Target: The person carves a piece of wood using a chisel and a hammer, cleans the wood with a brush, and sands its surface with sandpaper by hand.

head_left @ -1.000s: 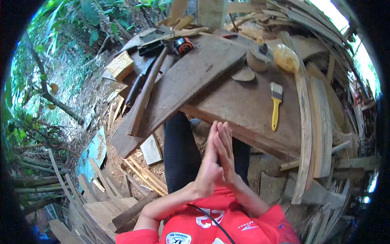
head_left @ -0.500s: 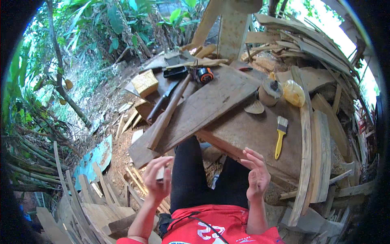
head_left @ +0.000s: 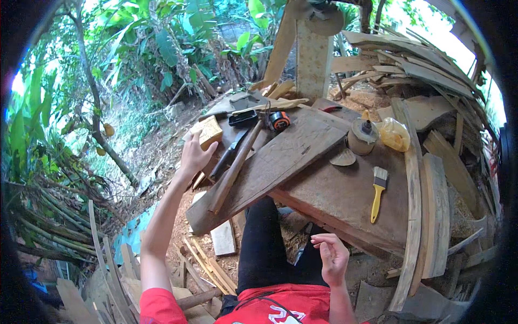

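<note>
My left hand (head_left: 197,154) reaches to a speckled yellow block (head_left: 210,127) at the bench's back left, fingers curved around its near end. My right hand (head_left: 329,256) hangs low in front of the bench, fingers loosely curled with nothing visible in them. Right of the block lie a black-handled blade (head_left: 229,154), a long wooden stick (head_left: 232,181), a black tray (head_left: 242,119) and an orange-black tape measure (head_left: 279,121). A wide board (head_left: 291,151) lies diagonally across the bench (head_left: 340,200). To the right are a yellow-handled brush (head_left: 376,200), a round pot (head_left: 360,139) and a yellow plastic bag (head_left: 395,136).
Stacked planks (head_left: 410,65) are piled at back right, long slats (head_left: 434,216) run along the right side, and wood scraps (head_left: 210,264) cover the ground near my legs. A post (head_left: 312,65) stands behind the bench. Plants and a thin tree (head_left: 97,129) are on the left.
My pressed-together hands have parted. My left hand has moved forward and left onto the yellow block, while my right hand stays low with fingers curled. The view has tilted up.
</note>
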Demonstrator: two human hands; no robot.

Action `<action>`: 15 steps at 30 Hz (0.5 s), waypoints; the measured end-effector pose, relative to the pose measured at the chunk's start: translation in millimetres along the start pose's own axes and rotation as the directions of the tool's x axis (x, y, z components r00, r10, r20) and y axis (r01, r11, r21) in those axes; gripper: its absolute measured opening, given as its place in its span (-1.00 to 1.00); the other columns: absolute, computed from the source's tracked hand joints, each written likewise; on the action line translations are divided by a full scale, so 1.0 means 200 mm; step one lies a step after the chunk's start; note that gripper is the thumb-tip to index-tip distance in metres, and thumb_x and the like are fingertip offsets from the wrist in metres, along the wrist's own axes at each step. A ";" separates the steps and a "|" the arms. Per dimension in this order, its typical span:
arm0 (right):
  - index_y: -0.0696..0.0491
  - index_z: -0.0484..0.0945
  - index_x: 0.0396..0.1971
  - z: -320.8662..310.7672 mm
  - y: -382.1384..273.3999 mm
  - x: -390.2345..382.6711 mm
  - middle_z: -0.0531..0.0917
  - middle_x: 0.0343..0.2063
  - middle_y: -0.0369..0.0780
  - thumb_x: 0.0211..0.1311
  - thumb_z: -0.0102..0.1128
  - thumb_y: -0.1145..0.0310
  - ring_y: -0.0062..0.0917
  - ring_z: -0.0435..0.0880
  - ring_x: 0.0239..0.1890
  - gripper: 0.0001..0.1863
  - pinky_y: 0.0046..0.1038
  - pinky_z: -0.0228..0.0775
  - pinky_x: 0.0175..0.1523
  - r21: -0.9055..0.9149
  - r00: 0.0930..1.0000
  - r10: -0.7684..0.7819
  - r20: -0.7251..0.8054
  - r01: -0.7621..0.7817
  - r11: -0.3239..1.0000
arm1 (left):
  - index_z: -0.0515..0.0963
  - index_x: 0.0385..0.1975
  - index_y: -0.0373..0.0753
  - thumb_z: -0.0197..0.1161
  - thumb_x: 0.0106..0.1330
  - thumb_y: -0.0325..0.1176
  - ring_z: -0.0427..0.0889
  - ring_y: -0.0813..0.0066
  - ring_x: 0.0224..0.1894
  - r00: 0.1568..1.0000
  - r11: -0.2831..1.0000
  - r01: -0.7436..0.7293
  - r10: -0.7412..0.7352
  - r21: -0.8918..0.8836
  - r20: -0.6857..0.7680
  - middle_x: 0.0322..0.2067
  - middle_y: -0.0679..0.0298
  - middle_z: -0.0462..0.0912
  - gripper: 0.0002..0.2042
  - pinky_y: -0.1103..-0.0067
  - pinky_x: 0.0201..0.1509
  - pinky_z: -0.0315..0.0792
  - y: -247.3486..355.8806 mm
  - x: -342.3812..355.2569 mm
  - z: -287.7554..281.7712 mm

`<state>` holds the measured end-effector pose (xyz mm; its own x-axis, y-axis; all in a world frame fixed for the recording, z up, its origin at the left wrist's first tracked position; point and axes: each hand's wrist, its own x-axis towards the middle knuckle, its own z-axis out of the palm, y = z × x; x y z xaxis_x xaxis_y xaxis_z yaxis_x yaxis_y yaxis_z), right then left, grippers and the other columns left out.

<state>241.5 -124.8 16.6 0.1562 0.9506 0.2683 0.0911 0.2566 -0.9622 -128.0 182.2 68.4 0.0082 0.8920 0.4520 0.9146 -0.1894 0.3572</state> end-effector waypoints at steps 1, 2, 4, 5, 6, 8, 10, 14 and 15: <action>0.25 0.61 -0.14 -0.02 0.00 -0.01 0.68 -0.11 -0.10 0.51 0.04 0.42 -0.50 0.68 -0.12 -0.78 -0.49 0.52 -0.01 0.000 1.000 0.001 -0.009 -0.001 1.000 | 0.45 0.21 -0.44 0.36 0.26 -0.03 0.51 -0.08 0.22 1.000 1.000 -0.002 0.002 0.030 0.026 0.14 -0.16 0.53 -0.33 0.27 0.34 0.38 0.03 0.06 0.03; 0.25 0.61 -0.14 -0.04 0.01 -0.03 0.68 -0.11 -0.10 0.51 0.04 0.42 -0.50 0.68 -0.12 -0.78 -0.49 0.52 -0.01 -0.006 1.000 -0.003 -0.022 0.003 1.000 | 0.43 0.24 -0.42 0.36 0.26 0.00 0.46 -0.10 0.26 0.999 0.998 -0.004 0.001 0.061 0.052 0.17 -0.17 0.49 -0.30 0.26 0.36 0.34 0.07 0.11 0.06; 0.25 0.61 -0.14 -0.08 0.03 -0.06 0.68 -0.14 -0.12 0.51 0.04 0.43 -0.51 0.68 -0.14 -0.79 -0.50 0.52 -0.02 -0.040 0.998 0.035 -0.053 -0.037 0.998 | 0.48 0.20 -0.39 0.30 0.30 -0.02 0.49 -0.10 0.22 0.996 0.994 -0.091 0.090 0.066 0.014 0.16 -0.14 0.51 -0.39 0.26 0.33 0.37 0.14 0.20 0.12; 0.24 0.61 -0.16 -0.09 0.01 -0.07 0.69 -0.18 -0.15 0.50 0.04 0.43 -0.54 0.68 -0.17 -0.79 -0.52 0.52 -0.02 -0.046 0.995 0.060 -0.085 -0.065 0.997 | 0.50 0.18 -0.37 0.28 0.32 -0.06 0.50 -0.09 0.21 0.993 0.993 -0.114 0.113 0.014 0.033 0.15 -0.12 0.52 -0.44 0.25 0.33 0.37 0.16 0.24 0.14; 0.24 0.61 -0.16 -0.11 -0.01 -0.09 0.69 -0.18 -0.15 0.50 0.04 0.43 -0.54 0.68 -0.17 -0.79 -0.52 0.52 -0.02 -0.047 0.994 0.065 -0.087 -0.070 0.996 | 0.53 0.15 -0.36 0.26 0.34 -0.09 0.51 -0.09 0.19 0.990 0.990 -0.133 0.135 -0.038 0.050 0.15 -0.09 0.53 -0.49 0.24 0.32 0.37 0.18 0.27 0.16; 0.23 0.62 -0.18 -0.18 -0.02 -0.14 0.70 -0.21 -0.17 0.50 0.05 0.44 -0.56 0.68 -0.19 -0.80 -0.54 0.51 -0.03 -0.150 0.983 0.131 -0.125 -0.150 0.977 | 0.56 0.10 -0.33 0.22 0.37 -0.16 0.53 -0.07 0.17 0.974 0.975 -0.224 0.224 0.002 0.036 0.13 -0.06 0.56 -0.57 0.22 0.30 0.39 0.21 0.32 0.22; 0.23 0.63 -0.18 -0.24 0.02 -0.20 0.71 -0.25 -0.19 0.51 0.05 0.43 -0.58 0.68 -0.21 -0.79 -0.54 0.52 -0.04 -0.147 0.979 0.133 -0.155 -0.156 0.977 | 0.57 0.10 -0.31 0.24 0.36 -0.15 0.54 -0.06 0.15 0.965 0.965 -0.256 0.251 0.054 0.076 0.08 -0.05 0.58 -0.58 0.23 0.28 0.40 0.24 0.36 0.27; 0.24 0.65 -0.22 -0.29 0.02 -0.30 0.73 -0.31 -0.17 0.47 0.07 0.44 -0.55 0.71 -0.24 -0.79 -0.51 0.54 -0.07 -0.054 0.935 0.252 -0.250 -0.273 0.960 | 0.62 0.03 -0.23 0.23 0.37 -0.20 0.56 -0.07 0.10 0.956 0.963 -0.270 0.268 0.001 0.118 0.02 -0.02 0.60 -0.67 0.22 0.23 0.43 0.17 0.40 0.26; 0.25 0.64 -0.18 -0.32 0.03 -0.32 0.73 -0.30 -0.18 0.50 0.06 0.42 -0.57 0.70 -0.25 -0.78 -0.53 0.54 -0.06 -0.077 0.925 0.280 -0.256 -0.309 0.948 | 0.65 -0.09 -0.24 0.20 0.39 -0.23 0.58 -0.06 0.06 0.955 0.964 -0.262 0.266 -0.048 0.132 -0.04 -0.02 0.61 -0.74 0.21 0.17 0.44 0.17 0.39 0.25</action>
<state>294.9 -194.8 -3.4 0.4218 0.9067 -0.0096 0.1139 -0.0635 -0.9915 -76.5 265.5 74.1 0.3045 0.8555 0.4187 0.8599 -0.4360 0.2655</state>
